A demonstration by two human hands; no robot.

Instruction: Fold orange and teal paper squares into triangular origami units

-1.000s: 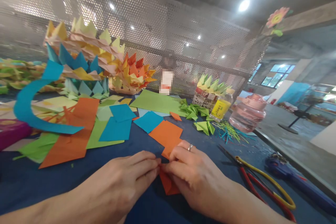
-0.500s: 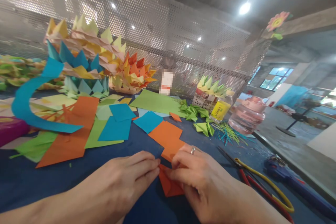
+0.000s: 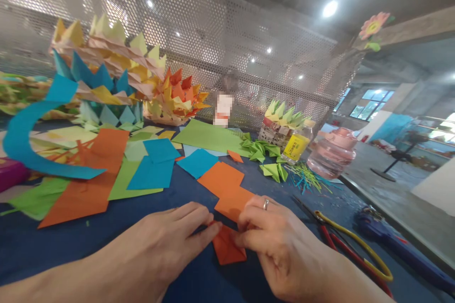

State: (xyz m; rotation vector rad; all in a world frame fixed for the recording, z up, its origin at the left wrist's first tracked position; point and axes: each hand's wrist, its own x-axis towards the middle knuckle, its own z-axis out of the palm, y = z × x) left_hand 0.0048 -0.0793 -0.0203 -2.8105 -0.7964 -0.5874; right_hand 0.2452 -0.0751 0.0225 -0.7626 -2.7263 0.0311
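Observation:
A small folded orange paper [image 3: 229,246] lies on the dark blue tabletop between my hands. My left hand [image 3: 174,236] has its fingers together, with thumb and fingertips on the paper's upper left edge. My right hand [image 3: 277,236], a ring on one finger, is curled with its thumb and fingertips against the paper's right edge; its other fingertips are hidden. Just beyond are two flat orange paper squares [image 3: 222,179], the nearer one partly under my right hand. A blue paper square [image 3: 197,163] touches them at the upper left.
Scissors [image 3: 351,236] and a blue glue gun [image 3: 394,241] lie at right. A pink bottle [image 3: 332,151], a yellow-labelled bottle [image 3: 296,147] and folded green pieces [image 3: 273,170] stand behind. At left are a curved blue strip [image 3: 21,132], coloured sheets [image 3: 85,175] and pointed paper crowns [image 3: 106,75].
My right hand has shifted slightly right, uncovering more of the folded orange paper. My left thumb now reaches farther over its upper edge. The whole view has moved slightly.

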